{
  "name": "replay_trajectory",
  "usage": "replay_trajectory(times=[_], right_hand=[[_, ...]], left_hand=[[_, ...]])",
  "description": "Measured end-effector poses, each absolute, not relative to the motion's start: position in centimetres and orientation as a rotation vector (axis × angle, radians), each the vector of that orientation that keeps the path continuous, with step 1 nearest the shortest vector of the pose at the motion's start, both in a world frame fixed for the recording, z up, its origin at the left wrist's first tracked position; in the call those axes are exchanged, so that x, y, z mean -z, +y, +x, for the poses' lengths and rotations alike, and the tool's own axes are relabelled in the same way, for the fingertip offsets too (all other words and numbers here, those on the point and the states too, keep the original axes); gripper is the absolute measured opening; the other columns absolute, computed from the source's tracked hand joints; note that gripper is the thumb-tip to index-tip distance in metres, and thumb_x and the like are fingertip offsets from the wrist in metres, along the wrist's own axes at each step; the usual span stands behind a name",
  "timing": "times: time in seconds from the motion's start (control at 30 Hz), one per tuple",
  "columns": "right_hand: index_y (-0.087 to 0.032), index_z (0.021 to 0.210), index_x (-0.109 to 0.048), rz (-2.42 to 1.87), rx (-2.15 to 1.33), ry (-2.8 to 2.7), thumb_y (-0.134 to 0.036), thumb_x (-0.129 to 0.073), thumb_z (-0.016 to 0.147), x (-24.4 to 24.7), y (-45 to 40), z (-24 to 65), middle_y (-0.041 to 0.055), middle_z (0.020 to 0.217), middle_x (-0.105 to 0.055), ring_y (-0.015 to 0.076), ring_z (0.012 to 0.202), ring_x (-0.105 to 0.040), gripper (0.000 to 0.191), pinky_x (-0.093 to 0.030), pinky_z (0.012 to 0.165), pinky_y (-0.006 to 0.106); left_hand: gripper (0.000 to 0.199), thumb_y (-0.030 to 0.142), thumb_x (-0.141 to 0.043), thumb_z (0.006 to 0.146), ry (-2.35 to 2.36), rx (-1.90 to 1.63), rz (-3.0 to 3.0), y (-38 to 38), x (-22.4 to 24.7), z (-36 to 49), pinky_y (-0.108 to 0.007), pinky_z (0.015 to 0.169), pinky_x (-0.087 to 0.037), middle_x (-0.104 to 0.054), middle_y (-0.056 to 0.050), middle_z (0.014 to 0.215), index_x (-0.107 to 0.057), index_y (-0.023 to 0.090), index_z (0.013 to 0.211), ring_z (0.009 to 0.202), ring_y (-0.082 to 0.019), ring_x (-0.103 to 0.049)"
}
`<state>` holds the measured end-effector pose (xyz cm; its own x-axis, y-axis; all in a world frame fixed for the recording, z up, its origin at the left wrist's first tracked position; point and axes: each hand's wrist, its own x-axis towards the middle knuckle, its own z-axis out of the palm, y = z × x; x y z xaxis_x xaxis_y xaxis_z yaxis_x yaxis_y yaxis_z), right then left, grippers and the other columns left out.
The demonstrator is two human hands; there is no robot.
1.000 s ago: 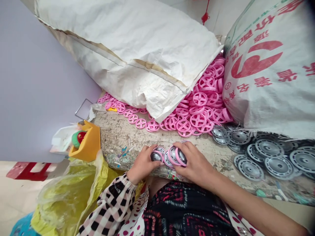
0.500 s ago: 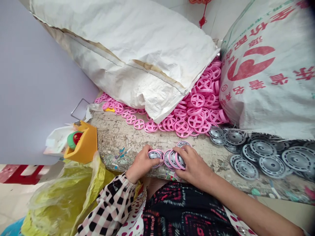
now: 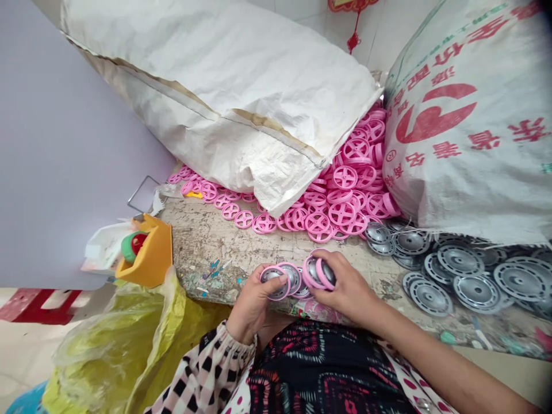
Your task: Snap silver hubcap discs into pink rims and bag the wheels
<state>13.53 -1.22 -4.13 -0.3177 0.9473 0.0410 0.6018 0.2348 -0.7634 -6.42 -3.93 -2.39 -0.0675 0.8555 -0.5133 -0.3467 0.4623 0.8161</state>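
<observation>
At the front edge of the worn table my left hand [image 3: 254, 296] is closed on a pink-rimmed toy wheel [image 3: 275, 282] with a grey hubcap face, its thumb lying across the front. Close by, my right hand [image 3: 342, 284] grips a pair of similar wheels [image 3: 314, 271] standing on edge, fingers over the top and thumb below. Between the hands, more pink-and-grey wheels [image 3: 293, 277] lean together on the table, partly hidden. Beyond them lie loose pink wheel rims [image 3: 319, 223] in a heap. Grey hubcap discs [image 3: 429, 294] are piled on the right.
A big white sack [image 3: 241, 86] rests over the pink heap, and a printed sack [image 3: 466, 144] stands at the right. On the left are an orange tape dispenser [image 3: 150, 253] with green tape and a yellow plastic bag [image 3: 107, 351] below the table edge [image 3: 207, 293].
My right hand has shifted slightly right, turning its wheels more on edge. The left hand's wheel now faces up more fully, and the wheels between the hands have moved a little.
</observation>
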Motion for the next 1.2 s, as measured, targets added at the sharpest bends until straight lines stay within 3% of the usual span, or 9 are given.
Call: replay_trajectory(times=[0.13, 0.3, 0.43, 0.6, 0.73, 0.87, 1.0, 1.1, 1.2], right_hand=[[-0.022, 0.125, -0.049, -1.510, -0.751, -1.882, -0.032, -0.067, 0.069, 4.4, 0.5, 14.9, 0.0086, 0.113, -0.054, 0.0266, 0.104, -0.054, 0.059, -0.042, 0.092, 0.042], [-0.018, 0.132, -0.048, -1.480, -0.735, -2.170, -0.026, -0.065, 0.070, 4.2, 2.2, 15.0, 0.0112, 0.112, -0.052, 0.0277, 0.106, -0.051, 0.065, -0.041, 0.092, 0.042], [-0.014, 0.138, -0.044, -1.438, -0.800, -2.348, -0.029, -0.063, 0.074, 3.2, 2.7, 15.1, 0.0137, 0.111, -0.051, 0.0281, 0.104, -0.051, 0.068, -0.041, 0.092, 0.043], [-0.019, 0.137, -0.048, -1.348, -0.919, -2.329, -0.038, -0.060, 0.082, 2.9, 3.5, 15.8, 0.0110, 0.107, -0.055, 0.0255, 0.101, -0.053, 0.059, -0.042, 0.092, 0.041], [-0.019, 0.134, -0.051, -1.369, -0.966, -2.289, -0.036, -0.063, 0.079, 3.3, 4.1, 15.7, 0.0095, 0.106, -0.056, 0.0236, 0.099, -0.055, 0.059, -0.043, 0.090, 0.038], [-0.021, 0.135, -0.050, -1.445, -0.942, -2.295, -0.038, -0.064, 0.079, 3.3, 4.1, 15.5, 0.0108, 0.112, -0.054, 0.0242, 0.100, -0.056, 0.060, -0.043, 0.088, 0.037], [-0.024, 0.132, -0.052, -1.425, -0.948, -2.254, -0.046, -0.049, 0.089, 3.1, 3.7, 15.5, 0.0104, 0.115, -0.056, 0.0247, 0.109, -0.054, 0.048, -0.041, 0.093, 0.039], [-0.024, 0.131, -0.053, -1.423, -1.029, -2.183, -0.042, -0.040, 0.094, 3.2, 3.9, 15.5, 0.0097, 0.113, -0.057, 0.0226, 0.110, -0.054, 0.043, -0.040, 0.097, 0.040], [-0.021, 0.128, -0.056, -1.426, -1.158, -2.069, -0.037, -0.051, 0.088, 3.6, 4.4, 15.5, 0.0099, 0.116, -0.058, 0.0230, 0.113, -0.054, 0.043, -0.036, 0.102, 0.041]], left_hand=[[0.038, 0.025, -0.080, 0.059, 1.351, -1.019, 0.613, -4.0, 3.0, -5.3, -0.022, 0.064, -0.043, -0.063, 0.002, 0.075, -0.056, 0.017, 0.087, 0.065, -0.010, -0.057], [0.036, 0.027, -0.079, 0.059, 1.454, -0.888, 0.846, -4.1, 3.2, -4.7, -0.022, 0.058, -0.038, -0.057, 0.004, 0.068, -0.054, 0.018, 0.083, 0.059, -0.010, -0.051], [0.031, 0.028, -0.077, 0.060, 1.563, -0.785, 1.086, -4.0, 3.1, -4.1, -0.024, 0.062, -0.037, -0.058, 0.002, 0.071, -0.058, 0.019, 0.082, 0.067, -0.014, -0.052], [0.034, 0.030, -0.077, 0.059, 1.714, -0.633, 1.384, -3.8, 3.3, -3.5, -0.028, 0.072, -0.038, -0.057, -0.001, 0.086, -0.059, 0.021, 0.086, 0.084, -0.020, -0.052], [0.036, 0.029, -0.078, 0.057, 1.731, -0.635, 1.449, -3.9, 3.4, -2.7, -0.029, 0.076, -0.038, -0.054, -0.002, 0.091, -0.060, 0.022, 0.087, 0.087, -0.020, -0.051], [0.033, 0.023, -0.076, 0.056, 1.617, -0.715, 1.274, -4.0, 3.1, -2.1, -0.025, 0.068, -0.039, -0.055, 0.002, 0.079, -0.056, 0.021, 0.082, 0.075, -0.016, -0.051], [0.038, 0.021, -0.077, 0.055, 1.451, -0.872, 0.811, -3.8, 2.5, -2.6, -0.022, 0.055, -0.037, -0.052, 0.008, 0.062, -0.047, 0.020, 0.078, 0.054, -0.009, -0.047], [0.040, 0.022, -0.080, 0.054, 1.351, -1.070, 0.527, -3.4, 2.3, -3.4, -0.022, 0.057, -0.042, -0.058, 0.006, 0.066, -0.050, 0.019, 0.081, 0.056, -0.009, -0.052], [0.032, 0.021, -0.079, 0.059, 1.212, -1.209, 0.295, -3.0, 2.4, -3.6, -0.023, 0.063, -0.048, -0.062, 0.003, 0.073, -0.057, 0.016, 0.082, 0.062, -0.009, -0.058]])
